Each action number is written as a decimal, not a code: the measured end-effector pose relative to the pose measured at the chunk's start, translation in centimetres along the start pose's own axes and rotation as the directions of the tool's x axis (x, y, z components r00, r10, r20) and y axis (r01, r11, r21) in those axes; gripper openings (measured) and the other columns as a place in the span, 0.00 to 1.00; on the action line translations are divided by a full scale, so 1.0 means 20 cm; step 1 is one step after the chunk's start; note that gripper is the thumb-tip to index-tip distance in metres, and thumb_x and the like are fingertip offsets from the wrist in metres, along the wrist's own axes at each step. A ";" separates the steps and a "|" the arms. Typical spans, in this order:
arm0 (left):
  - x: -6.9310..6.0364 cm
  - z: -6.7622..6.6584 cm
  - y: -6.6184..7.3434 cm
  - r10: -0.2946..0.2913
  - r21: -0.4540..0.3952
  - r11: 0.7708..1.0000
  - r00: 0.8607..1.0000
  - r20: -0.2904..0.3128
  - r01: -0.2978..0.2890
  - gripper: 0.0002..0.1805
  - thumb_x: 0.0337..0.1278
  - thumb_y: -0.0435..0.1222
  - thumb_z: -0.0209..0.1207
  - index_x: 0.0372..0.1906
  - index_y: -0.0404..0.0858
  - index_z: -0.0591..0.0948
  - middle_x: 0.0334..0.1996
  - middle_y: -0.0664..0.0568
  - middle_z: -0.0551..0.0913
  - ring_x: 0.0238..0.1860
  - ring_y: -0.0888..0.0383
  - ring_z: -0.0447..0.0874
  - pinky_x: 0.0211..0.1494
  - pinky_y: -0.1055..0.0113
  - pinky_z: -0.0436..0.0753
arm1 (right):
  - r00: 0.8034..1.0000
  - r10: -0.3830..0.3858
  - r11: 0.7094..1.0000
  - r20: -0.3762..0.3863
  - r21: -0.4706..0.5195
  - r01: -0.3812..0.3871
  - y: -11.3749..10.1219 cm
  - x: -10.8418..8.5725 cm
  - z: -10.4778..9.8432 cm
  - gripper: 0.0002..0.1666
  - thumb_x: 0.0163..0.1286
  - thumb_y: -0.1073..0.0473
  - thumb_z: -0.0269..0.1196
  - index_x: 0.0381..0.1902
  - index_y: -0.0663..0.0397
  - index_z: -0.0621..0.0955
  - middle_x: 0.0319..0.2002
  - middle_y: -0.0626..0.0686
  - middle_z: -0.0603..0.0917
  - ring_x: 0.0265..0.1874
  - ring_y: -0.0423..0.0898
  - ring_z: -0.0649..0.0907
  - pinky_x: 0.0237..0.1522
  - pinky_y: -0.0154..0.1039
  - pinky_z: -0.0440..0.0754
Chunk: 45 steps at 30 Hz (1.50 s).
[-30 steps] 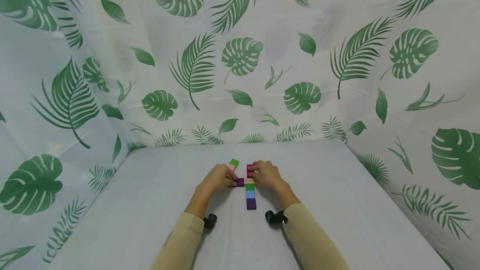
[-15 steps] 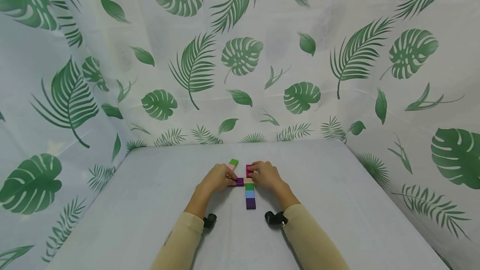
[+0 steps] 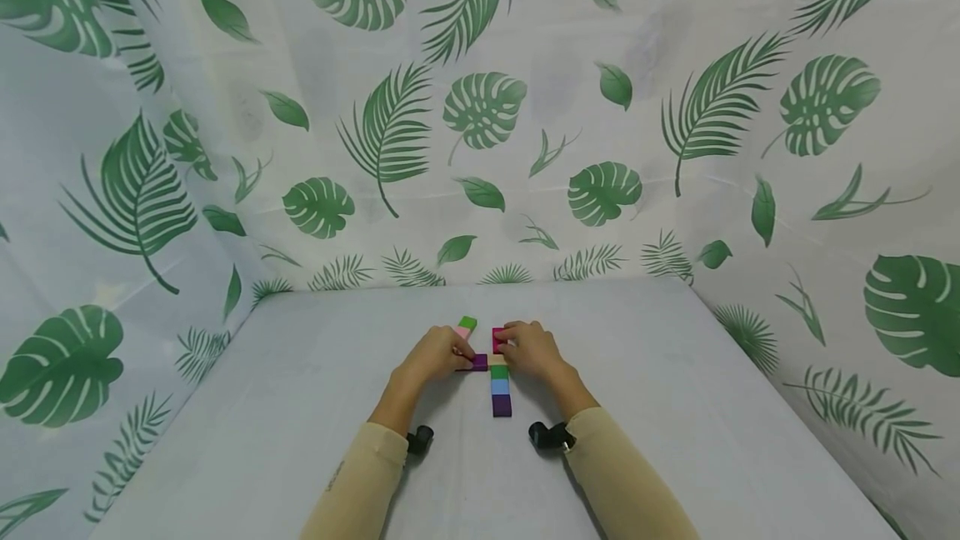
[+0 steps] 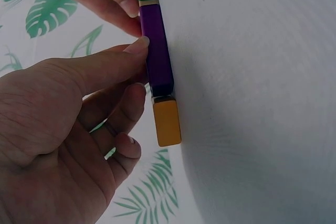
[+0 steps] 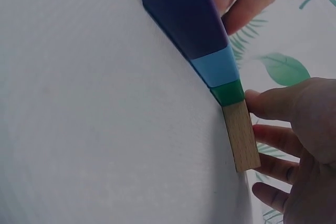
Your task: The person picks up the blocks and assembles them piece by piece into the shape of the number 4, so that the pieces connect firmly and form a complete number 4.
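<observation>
Coloured blocks lie joined on the white tabletop. My left hand [image 3: 435,354] pinches a purple block [image 3: 478,362] between thumb and fingers. In the left wrist view an orange block [image 4: 167,123] sits at that block's outer end. My right hand [image 3: 531,348] has its thumb and index finger on a magenta block [image 3: 497,339], beside the plain wooden block [image 5: 241,136]. Its exact hold is partly hidden. From the wooden block a row runs toward me: a green block [image 3: 499,372], a light blue block [image 3: 499,387] and a dark purple block [image 3: 501,406].
Beyond my left hand, a pink block [image 3: 462,331] and a light green block [image 3: 468,322] lie slantwise. White cloth with green leaves [image 3: 480,190] hangs behind and beside the white table [image 3: 637,332]. Black wrist cameras [image 3: 551,436] sit under both forearms.
Both hands keep their places at the blocks, with no clear finger movement. The head view shifts only slightly.
</observation>
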<state>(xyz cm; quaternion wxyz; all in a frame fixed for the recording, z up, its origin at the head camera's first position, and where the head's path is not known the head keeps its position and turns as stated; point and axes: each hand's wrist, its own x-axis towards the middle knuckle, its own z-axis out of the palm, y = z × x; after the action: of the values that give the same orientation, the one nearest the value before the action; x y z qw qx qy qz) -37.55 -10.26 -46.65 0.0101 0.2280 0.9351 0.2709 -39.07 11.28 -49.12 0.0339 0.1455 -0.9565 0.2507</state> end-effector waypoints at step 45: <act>0.00 0.00 0.00 0.017 0.002 1.000 1.000 0.011 -0.017 0.04 0.58 0.31 0.72 0.38 0.40 0.94 0.37 0.53 0.93 0.43 0.59 0.85 0.53 0.56 0.84 | 1.000 0.018 0.999 0.012 0.046 -0.019 -0.03 -0.02 -0.01 0.17 0.73 0.54 0.68 0.57 0.48 0.88 0.66 0.55 0.82 0.67 0.63 0.76 0.67 0.65 0.71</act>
<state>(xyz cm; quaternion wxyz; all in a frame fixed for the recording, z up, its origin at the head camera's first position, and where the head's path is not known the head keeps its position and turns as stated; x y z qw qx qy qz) -37.52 -10.24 -46.53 0.0127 0.2376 0.9334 0.2685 -38.57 10.94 -48.75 0.0226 0.1388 -0.9519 0.2723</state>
